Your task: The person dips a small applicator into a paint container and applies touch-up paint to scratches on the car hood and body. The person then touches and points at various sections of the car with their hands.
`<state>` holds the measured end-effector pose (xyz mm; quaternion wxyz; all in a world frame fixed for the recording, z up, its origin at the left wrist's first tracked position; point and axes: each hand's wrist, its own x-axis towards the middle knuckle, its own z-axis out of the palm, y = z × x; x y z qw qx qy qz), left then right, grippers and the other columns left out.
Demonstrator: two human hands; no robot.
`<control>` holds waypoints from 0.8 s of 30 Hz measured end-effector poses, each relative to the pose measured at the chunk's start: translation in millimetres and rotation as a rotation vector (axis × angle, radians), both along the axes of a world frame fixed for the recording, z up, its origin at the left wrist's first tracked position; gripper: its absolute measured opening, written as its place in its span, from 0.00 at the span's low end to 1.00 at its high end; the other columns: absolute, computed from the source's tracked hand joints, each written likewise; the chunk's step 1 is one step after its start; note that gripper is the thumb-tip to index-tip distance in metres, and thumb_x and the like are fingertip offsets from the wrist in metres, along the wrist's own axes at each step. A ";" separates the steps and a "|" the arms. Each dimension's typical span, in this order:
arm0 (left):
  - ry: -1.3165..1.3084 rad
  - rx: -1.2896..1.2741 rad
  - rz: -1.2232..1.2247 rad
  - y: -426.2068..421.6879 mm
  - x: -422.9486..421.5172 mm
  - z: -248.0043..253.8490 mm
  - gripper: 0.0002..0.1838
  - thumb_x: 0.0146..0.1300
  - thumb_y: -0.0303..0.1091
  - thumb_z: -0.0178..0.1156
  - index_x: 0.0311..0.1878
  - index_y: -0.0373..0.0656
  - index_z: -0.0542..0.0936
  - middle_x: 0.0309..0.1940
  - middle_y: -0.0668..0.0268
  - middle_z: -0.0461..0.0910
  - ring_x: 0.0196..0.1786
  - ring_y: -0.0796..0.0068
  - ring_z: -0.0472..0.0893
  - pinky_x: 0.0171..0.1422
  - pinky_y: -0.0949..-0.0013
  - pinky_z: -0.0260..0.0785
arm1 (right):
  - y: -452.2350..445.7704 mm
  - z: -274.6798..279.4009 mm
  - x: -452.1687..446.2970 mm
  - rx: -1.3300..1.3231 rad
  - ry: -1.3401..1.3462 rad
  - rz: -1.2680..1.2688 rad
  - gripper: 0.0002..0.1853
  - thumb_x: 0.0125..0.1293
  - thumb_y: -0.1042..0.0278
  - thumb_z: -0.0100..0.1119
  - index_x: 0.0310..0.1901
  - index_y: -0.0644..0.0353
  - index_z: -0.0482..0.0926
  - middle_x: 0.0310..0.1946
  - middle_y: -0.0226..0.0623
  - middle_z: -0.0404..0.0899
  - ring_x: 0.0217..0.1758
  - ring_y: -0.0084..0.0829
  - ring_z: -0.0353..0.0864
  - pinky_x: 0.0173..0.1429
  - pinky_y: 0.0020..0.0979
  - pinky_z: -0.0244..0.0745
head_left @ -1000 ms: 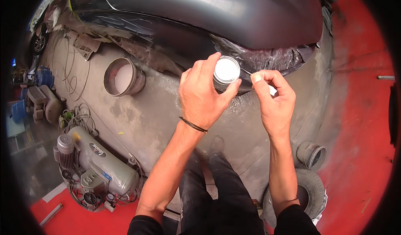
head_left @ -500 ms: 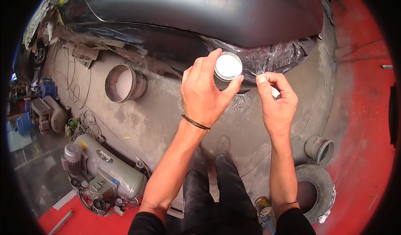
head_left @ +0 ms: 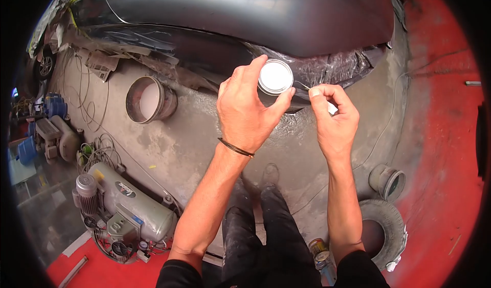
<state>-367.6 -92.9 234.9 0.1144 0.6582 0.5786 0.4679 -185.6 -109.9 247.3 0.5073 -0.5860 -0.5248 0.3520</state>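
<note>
My left hand (head_left: 243, 101) is wrapped round a small round tin (head_left: 276, 76), its thumb and fingers gripping the sides. The tin has a shiny metal rim and a bright white face turned up at me; whether that is a lid or the contents I cannot tell. Just to its right, my right hand (head_left: 335, 111) pinches a thin pointed metal tool (head_left: 303, 85) between thumb and forefinger. The tool's tip points at the tin's rim, with a small gap between them. Something white (head_left: 332, 108) shows inside the curled right fingers, mostly hidden.
A dark, partly plastic-wrapped car body panel (head_left: 245, 12) spans the top. On the concrete floor stand a bucket (head_left: 168, 104) of pale liquid, an air compressor (head_left: 133, 201) with hoses, a tyre (head_left: 391, 226), a ribbed cylindrical container (head_left: 381, 180) and a spray gun (head_left: 323, 262).
The view has shifted slightly, so everything sits a little further left. My right hand has come slightly nearer the tin. Both grips stay the same.
</note>
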 end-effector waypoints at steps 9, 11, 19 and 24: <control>-0.012 -0.160 0.004 -50.8 -4.6 -30.7 0.39 0.59 0.39 0.87 0.72 0.41 0.83 0.57 0.54 0.90 0.59 0.51 0.89 0.66 0.54 0.78 | 32.4 2.4 -14.4 0.109 0.132 -0.025 0.06 0.81 0.71 0.73 0.48 0.66 0.91 0.40 0.23 0.89 0.44 0.15 0.82 0.53 0.24 0.80; -0.023 -0.237 0.005 -79.1 -5.5 -45.3 0.39 0.59 0.39 0.87 0.73 0.41 0.83 0.57 0.55 0.90 0.59 0.52 0.89 0.66 0.54 0.77 | 52.2 -1.4 -21.9 0.178 0.090 -0.067 0.06 0.80 0.71 0.74 0.48 0.66 0.91 0.39 0.25 0.90 0.42 0.16 0.83 0.51 0.25 0.81; -0.047 -0.375 0.035 -152.9 -17.9 -78.1 0.38 0.58 0.37 0.87 0.72 0.40 0.84 0.54 0.56 0.90 0.55 0.54 0.88 0.64 0.55 0.76 | 126.2 -33.2 -47.3 0.453 -0.109 -0.157 0.07 0.74 0.69 0.77 0.42 0.65 0.92 0.37 0.32 0.94 0.40 0.19 0.88 0.49 0.29 0.84; -0.064 -0.349 0.056 -153.3 -30.2 -78.5 0.39 0.58 0.35 0.88 0.72 0.39 0.84 0.53 0.56 0.90 0.54 0.55 0.88 0.64 0.56 0.78 | 116.7 -5.2 -52.4 0.312 0.243 -0.092 0.08 0.76 0.68 0.76 0.43 0.65 0.92 0.35 0.25 0.90 0.36 0.15 0.82 0.41 0.23 0.77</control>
